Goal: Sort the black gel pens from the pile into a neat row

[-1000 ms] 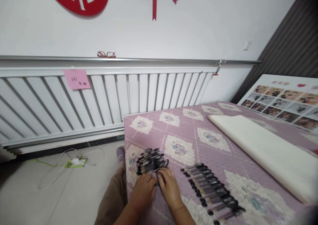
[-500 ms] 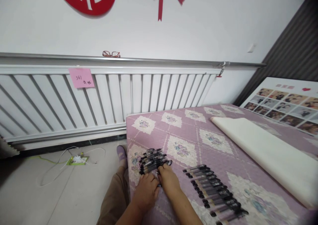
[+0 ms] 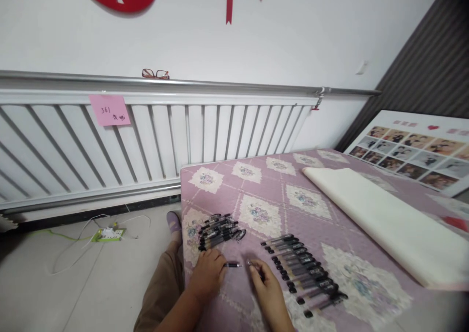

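My left hand (image 3: 208,274) is closed on a gel pen (image 3: 232,265), whose bare, pale tip points right towards my other hand. A short gap separates that tip from my right hand (image 3: 266,284), which pinches a small piece that looks like the pen's cap (image 3: 249,262), mostly hidden by the fingers. Just beyond my left hand lies a loose pile of black pens (image 3: 220,231). To the right of my right hand, a slanting row of capped black pens (image 3: 306,268) is laid out side by side on the floral bed cover (image 3: 273,190).
A folded cream sheet (image 3: 373,219) lies on the right of the bed, with a photo board (image 3: 406,148) behind it. Beyond the bed a white radiator (image 3: 212,131) runs along the wall. A power strip (image 3: 109,234) with cables sits on the floor at left.
My hands have come apart: the right moved right with the small cap-like piece, leaving the pen's tip bare in my left hand. The view has shifted slightly.
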